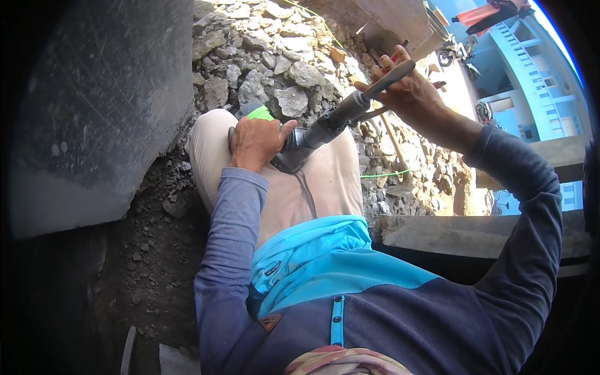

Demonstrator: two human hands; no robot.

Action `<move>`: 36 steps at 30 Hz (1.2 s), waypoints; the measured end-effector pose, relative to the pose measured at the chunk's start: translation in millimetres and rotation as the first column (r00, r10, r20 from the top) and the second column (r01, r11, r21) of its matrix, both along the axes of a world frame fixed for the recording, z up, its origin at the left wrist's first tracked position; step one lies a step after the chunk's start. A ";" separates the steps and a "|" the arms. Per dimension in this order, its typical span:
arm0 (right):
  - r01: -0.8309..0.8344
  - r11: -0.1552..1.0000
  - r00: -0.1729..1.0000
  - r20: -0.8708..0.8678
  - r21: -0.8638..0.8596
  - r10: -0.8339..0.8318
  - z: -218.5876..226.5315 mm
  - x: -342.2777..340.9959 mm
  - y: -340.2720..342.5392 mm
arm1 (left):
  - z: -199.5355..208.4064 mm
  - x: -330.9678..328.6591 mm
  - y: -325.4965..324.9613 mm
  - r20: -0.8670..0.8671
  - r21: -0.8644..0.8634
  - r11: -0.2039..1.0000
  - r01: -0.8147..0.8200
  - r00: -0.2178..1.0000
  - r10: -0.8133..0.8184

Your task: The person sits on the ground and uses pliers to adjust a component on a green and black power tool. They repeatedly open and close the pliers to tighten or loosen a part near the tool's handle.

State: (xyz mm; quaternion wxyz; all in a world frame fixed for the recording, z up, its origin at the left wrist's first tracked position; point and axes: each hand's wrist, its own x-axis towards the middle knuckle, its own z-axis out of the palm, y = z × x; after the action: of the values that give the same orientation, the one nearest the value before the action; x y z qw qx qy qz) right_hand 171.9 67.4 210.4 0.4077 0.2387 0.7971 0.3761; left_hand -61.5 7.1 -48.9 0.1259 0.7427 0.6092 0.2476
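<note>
A demolition hammer (326,127) with a dark barrel and a green-and-black body lies across my lap, pointing up to the right. My left hand (255,142) is closed round its rear part, over my left thigh. From its nose juts a broad, flat chisel bit (392,79). Just behind the bit is my right hand (412,94), fingers apart and bent upward; whether it touches the bit I cannot tell. A small red-and-dark thing shows by those fingertips, too little of it to name. A dark cord (306,194) runs down between my legs.
Broken rock and rubble (275,56) cover the ground ahead. A large grey slab (106,106) stands at the left, with dark soil (162,250) below it. A thin green line (384,174) crosses the stones. Concrete beams (437,234) lie at the right, before a blue building (537,81).
</note>
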 end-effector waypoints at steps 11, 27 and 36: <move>-0.143 0.990 0.970 -0.196 0.018 0.144 -7.1 25.6 -9.4 | 1.9 -0.1 -0.5 0.019 -0.022 1.000 0.003 1.000 -0.003; -0.143 0.985 0.989 -0.061 -0.095 0.138 -2.0 25.2 -15.3 | 0.8 -0.3 -2.5 0.005 0.028 1.000 -0.002 1.000 0.002; 0.077 0.983 0.982 -0.160 -0.168 -0.104 -6.0 34.1 -26.3 | 2.2 0.1 -0.3 -0.006 -0.008 1.000 0.016 1.000 -0.016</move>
State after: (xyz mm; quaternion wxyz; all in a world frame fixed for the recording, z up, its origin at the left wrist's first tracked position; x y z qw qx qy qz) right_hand 206.0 41.0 204.4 0.3740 0.2719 0.8446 0.2699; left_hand -61.4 6.8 -46.7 0.1290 0.7478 0.6047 0.2419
